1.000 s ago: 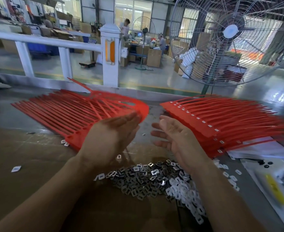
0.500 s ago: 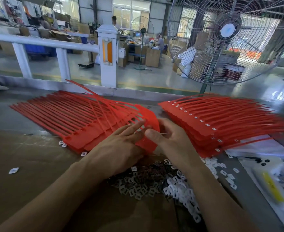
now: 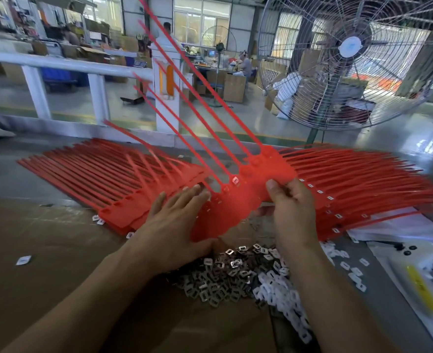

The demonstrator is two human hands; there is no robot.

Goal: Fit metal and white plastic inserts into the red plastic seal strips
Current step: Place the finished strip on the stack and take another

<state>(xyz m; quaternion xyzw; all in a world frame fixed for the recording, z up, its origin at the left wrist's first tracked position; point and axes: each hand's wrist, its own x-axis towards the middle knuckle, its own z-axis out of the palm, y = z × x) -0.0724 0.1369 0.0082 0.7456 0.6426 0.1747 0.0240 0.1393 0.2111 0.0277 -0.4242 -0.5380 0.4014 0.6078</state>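
A joined sheet of red seal strips (image 3: pixel 238 200) is lifted off the table, its long tails pointing up and back. My right hand (image 3: pixel 290 212) grips its right edge, thumb on top. My left hand (image 3: pixel 174 225) lies spread against its lower left edge, fingers apart and thumb under the sheet. A pile of red strips (image 3: pixel 103 182) lies flat at the left. Another red pile (image 3: pixel 358 194) with inserts fitted lies at the right. Below my hands sit a heap of metal inserts (image 3: pixel 218 278) and a heap of white plastic inserts (image 3: pixel 284 296).
Brown cardboard (image 3: pixel 44 250) covers the near table. White bags and papers (image 3: pixel 414 276) lie at the right. A large standing fan (image 3: pixel 350 59) is behind the right pile. A white railing (image 3: pixel 95 72) runs along the table's far side. Loose white inserts (image 3: pixel 23 260) are scattered about.
My hands, empty a second ago, reached the left pile and took a sheet of strips. The sheet now rises toward the middle, its tails swinging upward.
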